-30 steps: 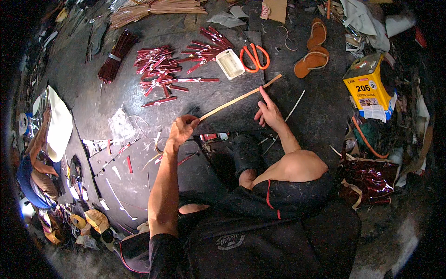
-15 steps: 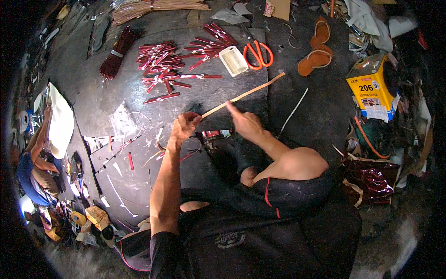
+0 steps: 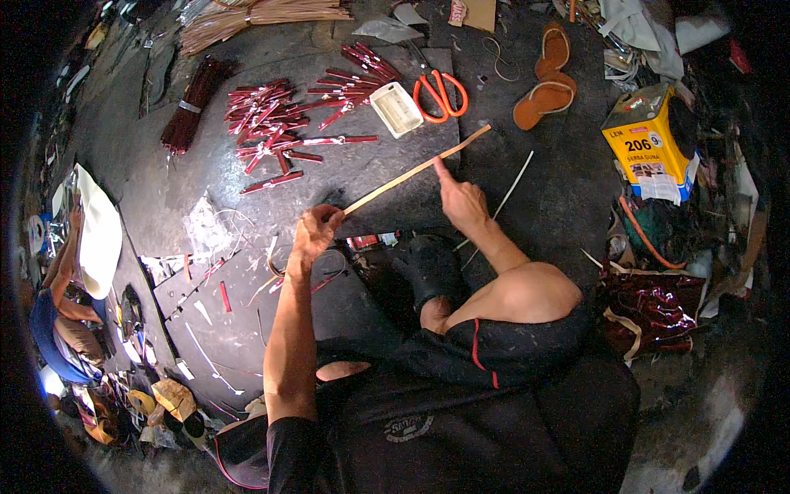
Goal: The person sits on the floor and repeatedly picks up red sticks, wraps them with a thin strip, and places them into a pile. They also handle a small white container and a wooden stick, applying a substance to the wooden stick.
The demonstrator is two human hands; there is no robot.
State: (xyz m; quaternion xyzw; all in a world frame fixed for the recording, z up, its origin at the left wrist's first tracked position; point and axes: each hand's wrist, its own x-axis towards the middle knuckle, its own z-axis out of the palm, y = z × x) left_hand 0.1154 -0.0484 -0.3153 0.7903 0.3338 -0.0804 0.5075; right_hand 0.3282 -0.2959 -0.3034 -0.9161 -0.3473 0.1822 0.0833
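A narrow tan strip runs slantwise over the dark work surface, its far end up to the right. My left hand pinches the near end between thumb and fingers. My right hand has its index finger stretched out, the tip touching the strip past its middle; the other fingers are curled and hold nothing visible. Beyond the hands lies a pile of short dark-red strips, with a second fanned group beside it. Near that group are a small cream tray and orange-handled scissors.
A tied dark-red bundle lies at the far left, and tan sticks at the back. Brown sandals, a white strip and a yellow box are on the right. Another person's arm reaches in at the left edge.
My right index finger has slid along the strip toward its far end, away from my left hand. My left hand keeps its pinch. The whole view has shifted slightly.
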